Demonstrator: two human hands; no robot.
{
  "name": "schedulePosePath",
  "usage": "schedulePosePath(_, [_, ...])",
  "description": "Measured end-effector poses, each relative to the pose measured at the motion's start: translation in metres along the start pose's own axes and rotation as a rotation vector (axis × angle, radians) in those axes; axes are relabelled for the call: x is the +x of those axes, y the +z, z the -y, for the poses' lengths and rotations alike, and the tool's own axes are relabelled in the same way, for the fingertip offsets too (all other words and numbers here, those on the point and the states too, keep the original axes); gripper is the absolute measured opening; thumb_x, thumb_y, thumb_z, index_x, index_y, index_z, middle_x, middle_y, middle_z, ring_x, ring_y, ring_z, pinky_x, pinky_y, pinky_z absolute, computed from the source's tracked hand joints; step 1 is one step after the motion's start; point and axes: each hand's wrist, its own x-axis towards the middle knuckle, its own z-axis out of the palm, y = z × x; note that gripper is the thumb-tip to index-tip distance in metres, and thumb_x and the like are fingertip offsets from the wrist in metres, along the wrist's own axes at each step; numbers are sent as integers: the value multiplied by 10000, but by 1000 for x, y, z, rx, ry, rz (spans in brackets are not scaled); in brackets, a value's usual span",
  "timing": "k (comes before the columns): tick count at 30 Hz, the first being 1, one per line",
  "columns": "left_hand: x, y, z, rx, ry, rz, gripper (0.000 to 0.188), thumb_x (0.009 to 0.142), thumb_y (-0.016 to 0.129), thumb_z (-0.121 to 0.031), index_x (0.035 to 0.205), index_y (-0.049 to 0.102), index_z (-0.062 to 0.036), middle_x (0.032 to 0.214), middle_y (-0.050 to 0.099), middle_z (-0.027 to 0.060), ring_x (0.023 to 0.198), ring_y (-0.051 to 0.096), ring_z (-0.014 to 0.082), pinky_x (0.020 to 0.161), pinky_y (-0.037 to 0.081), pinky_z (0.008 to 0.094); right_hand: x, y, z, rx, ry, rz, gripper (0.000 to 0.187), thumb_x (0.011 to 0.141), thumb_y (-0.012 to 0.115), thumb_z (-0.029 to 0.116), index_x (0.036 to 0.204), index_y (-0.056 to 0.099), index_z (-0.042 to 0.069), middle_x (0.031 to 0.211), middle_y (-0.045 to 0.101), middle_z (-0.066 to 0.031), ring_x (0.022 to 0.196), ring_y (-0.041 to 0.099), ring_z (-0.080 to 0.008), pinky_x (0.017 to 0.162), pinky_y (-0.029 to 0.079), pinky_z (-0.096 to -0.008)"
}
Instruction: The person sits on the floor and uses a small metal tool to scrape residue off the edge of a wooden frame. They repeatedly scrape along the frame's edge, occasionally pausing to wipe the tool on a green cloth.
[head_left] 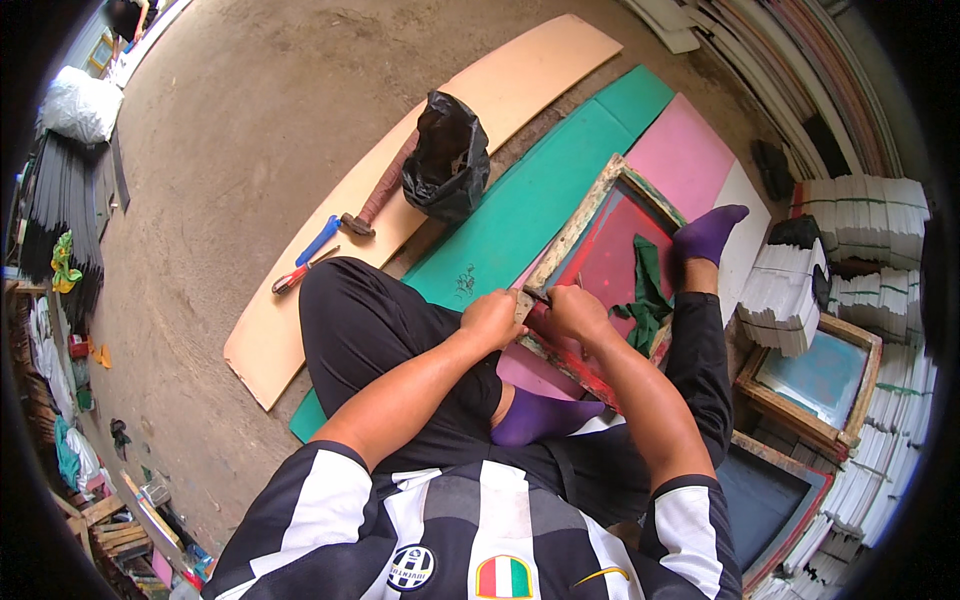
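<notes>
A wooden screen-printing frame with a red-stained mesh lies tilted between my legs. My left hand is closed at the frame's near left edge, fingers wrapped round the wood. Beside it, my right hand grips a small tool with a dark metal head. The tool's head rests against the frame's edge; my fingers hide most of its handle, so its kind is unclear. A dark green cloth lies crumpled on the mesh, right of my right hand.
Peach, green and pink boards cover the floor ahead. On the peach board are a black plastic bag, a hammer and a red-handled screwdriver. White bundled stacks and another frame stand at right.
</notes>
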Motion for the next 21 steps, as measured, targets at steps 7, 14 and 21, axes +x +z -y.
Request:
schedulePosePath(7, [-2, -11, -6, -17, -9, 51, 567, 792, 848, -371, 1184, 680, 3, 1009, 721, 230, 939, 707, 430, 806, 562, 506, 28, 11, -44, 539, -40, 283, 241, 831, 726, 194, 939, 719, -20, 713, 682, -91, 688, 684, -167, 618, 538, -349])
schedulePosePath(14, [13, -25, 11, -446, -60, -248, 433, 937, 717, -401, 1112, 742, -5, 892, 738, 210, 797, 726, 374, 729, 552, 467, 15, 2, -11, 732, -27, 228, 210, 872, 740, 166, 969, 701, -15, 735, 657, -55, 644, 623, -134, 576, 495, -329])
schedulePosePath(21, [18, -7, 23, -451, 21, -542, 293, 1018, 613, -273, 1013, 640, 18, 864, 695, 221, 797, 678, 396, 714, 509, 454, 10, 14, 19, 987, -51, 272, 177, 923, 692, 144, 975, 646, -19, 755, 659, -77, 601, 656, -186, 511, 512, -339])
